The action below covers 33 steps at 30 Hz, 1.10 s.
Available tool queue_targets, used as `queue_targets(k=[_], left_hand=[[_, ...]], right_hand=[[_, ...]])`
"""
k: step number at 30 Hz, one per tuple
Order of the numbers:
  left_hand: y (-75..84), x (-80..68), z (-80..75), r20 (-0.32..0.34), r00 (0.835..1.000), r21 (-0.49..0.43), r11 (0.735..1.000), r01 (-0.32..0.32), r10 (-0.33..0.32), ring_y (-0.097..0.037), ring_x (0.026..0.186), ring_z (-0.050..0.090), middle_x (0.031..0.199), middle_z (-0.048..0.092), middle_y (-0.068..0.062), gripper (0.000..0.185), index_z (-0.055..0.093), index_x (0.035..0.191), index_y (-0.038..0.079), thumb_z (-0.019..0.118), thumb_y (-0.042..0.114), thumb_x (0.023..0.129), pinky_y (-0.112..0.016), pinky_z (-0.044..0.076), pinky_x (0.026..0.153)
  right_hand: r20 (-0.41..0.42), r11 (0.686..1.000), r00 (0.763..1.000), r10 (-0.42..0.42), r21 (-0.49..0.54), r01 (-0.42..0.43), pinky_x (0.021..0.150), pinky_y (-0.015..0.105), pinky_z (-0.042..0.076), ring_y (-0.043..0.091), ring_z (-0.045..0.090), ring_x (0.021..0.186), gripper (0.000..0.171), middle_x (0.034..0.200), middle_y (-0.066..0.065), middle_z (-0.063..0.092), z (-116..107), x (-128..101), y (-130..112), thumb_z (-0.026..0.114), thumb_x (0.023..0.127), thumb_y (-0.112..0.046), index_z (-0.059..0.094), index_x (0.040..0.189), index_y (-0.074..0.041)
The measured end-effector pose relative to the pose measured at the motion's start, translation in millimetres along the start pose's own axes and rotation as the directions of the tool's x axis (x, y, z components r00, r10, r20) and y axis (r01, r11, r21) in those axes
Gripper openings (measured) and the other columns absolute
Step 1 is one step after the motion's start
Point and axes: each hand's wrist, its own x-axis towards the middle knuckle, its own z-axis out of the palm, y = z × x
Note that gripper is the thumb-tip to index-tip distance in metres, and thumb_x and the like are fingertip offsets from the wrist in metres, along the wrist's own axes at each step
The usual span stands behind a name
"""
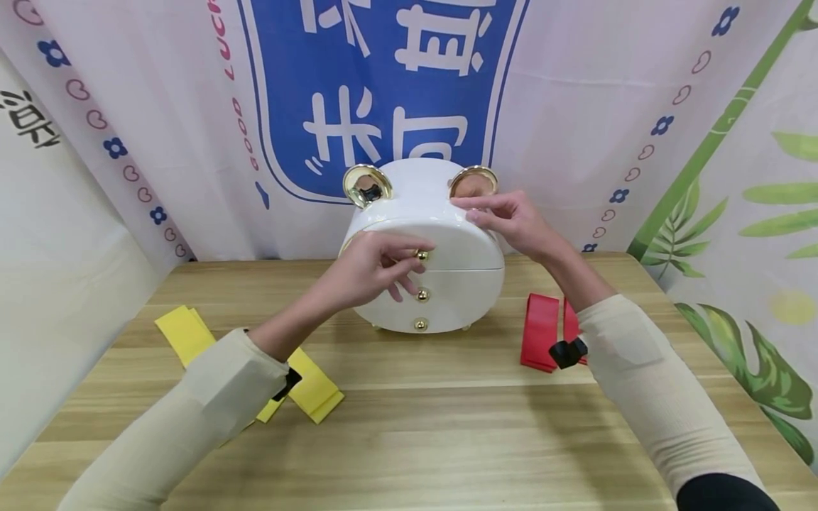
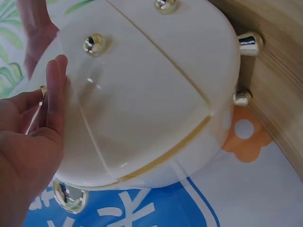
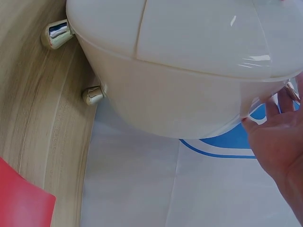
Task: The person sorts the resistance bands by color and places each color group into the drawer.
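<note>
A glossy white rounded box (image 1: 466,301) with a smooth hard surface stands upright on small gold feet (image 3: 57,35) toward the far side of a light wood-grain desk (image 1: 434,440). Two round, shiny gold ears rise from its top, and three round gold knobs run down its front: a top knob (image 1: 422,255), a middle knob (image 1: 422,294) and a bottom knob (image 1: 420,324). The left hand (image 1: 386,264) is at the front of the box, its fingers loosely bent about the top knob, which shows between them; whether they grip it cannot be told. The right hand (image 1: 508,220) is at the upper right of the box, just beside the right gold ear (image 1: 474,186), its fingers extended and thumb apart, touching the white surface. Both forearms wear beige sleeves, with a small black device at each wrist. Flat, folded bright yellow pieces (image 1: 314,389) lie on the left of the desk, partly behind the left forearm; flat red pieces (image 1: 540,333) lie on the right, partly covered by the right arm. Behind the desk hangs a pale printed cloth (image 1: 562,142) with a blue panel bearing white characters.
</note>
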Motion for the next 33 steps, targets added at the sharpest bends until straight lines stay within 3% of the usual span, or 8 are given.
queue_targets(k=[5, 11, 13, 21, 26, 33], left_hand=[[-7.2, 3.2, 0.2, -0.005, 1.0, -0.035, 0.999, -0.022, 0.022, -0.022, 0.07, 0.07, 0.094, 0.07, -0.016, 0.032, 0.062, 0.124, 0.004, 0.059, 0.002, 0.092, -0.033, 0.057, 0.054], [-20.4, -5.2, 3.2, 0.062, 0.984, -0.081, 0.984, -0.161, 0.166, -0.025, 0.072, 0.069, 0.095, 0.07, -0.019, 0.037, 0.057, 0.129, -0.001, 0.057, -0.002, 0.092, -0.034, 0.057, 0.054], [-26.8, -10.0, 4.2, 0.091, 0.979, -0.093, 0.981, -0.171, 0.18, -0.029, 0.071, 0.069, 0.094, 0.07, -0.02, 0.036, 0.057, 0.128, -0.003, 0.057, -0.002, 0.092, -0.034, 0.056, 0.053], [-51.9, -16.5, 13.9, 0.166, 0.985, 0.012, 0.998, -0.06, 0.057, -0.025, 0.067, 0.069, 0.093, 0.07, -0.018, 0.031, 0.062, 0.123, 0.002, 0.061, 0.005, 0.091, -0.034, 0.056, 0.05], [-57.4, -14.1, 24.0, 0.193, 0.981, -0.096, 0.995, 0.014, 0.005, -0.028, 0.076, 0.069, 0.098, 0.068, -0.022, 0.034, 0.058, 0.127, 0.001, 0.059, 0.003, 0.093, -0.041, 0.057, 0.055], [-59.9, -14.5, 34.9, 0.12, 0.993, -0.201, 0.979, 0.043, -0.019, -0.038, 0.078, 0.068, 0.094, 0.068, -0.026, 0.029, 0.06, 0.121, -0.003, 0.056, 0.0, 0.093, -0.036, 0.058, 0.06]], right_hand=[[-0.003, 1.0, 1.0, -0.004, 0.006, 0.004, 0.063, 0.028, 0.055, 0.022, 0.055, 0.093, 0.03, 0.104, 0.003, 0.069, -0.2, -0.8, 0.1, 0.057, 0.093, -0.009, 0.064, 0.122, -0.005], [-0.003, 1.0, 1.0, -0.008, 0.003, 0.008, 0.063, 0.028, 0.054, 0.022, 0.054, 0.094, 0.03, 0.105, 0.003, 0.07, 0.7, -0.5, -1.6, 0.058, 0.092, -0.008, 0.064, 0.121, -0.005], [-0.002, 1.0, 1.0, -0.004, -0.001, 0.004, 0.063, 0.027, 0.054, 0.022, 0.054, 0.094, 0.03, 0.106, 0.002, 0.07, 1.1, 0.0, -1.6, 0.058, 0.092, -0.008, 0.064, 0.122, -0.006], [-0.012, 1.0, 1.0, -0.005, 0.005, 0.005, 0.063, 0.027, 0.053, 0.022, 0.055, 0.092, 0.029, 0.103, 0.002, 0.07, 0.4, -0.2, -0.3, 0.059, 0.092, -0.008, 0.065, 0.121, -0.005], [-0.01, 1.0, 1.0, -0.005, 0.001, 0.005, 0.063, 0.029, 0.054, 0.023, 0.056, 0.091, 0.029, 0.103, 0.003, 0.07, -0.6, -0.5, 1.1, 0.058, 0.093, -0.011, 0.065, 0.121, -0.007], [-0.002, 1.0, 1.0, 0.003, 0.002, -0.003, 0.062, 0.029, 0.054, 0.024, 0.057, 0.091, 0.029, 0.105, 0.004, 0.07, -0.3, -0.6, 2.4, 0.059, 0.093, -0.012, 0.065, 0.121, -0.008]])
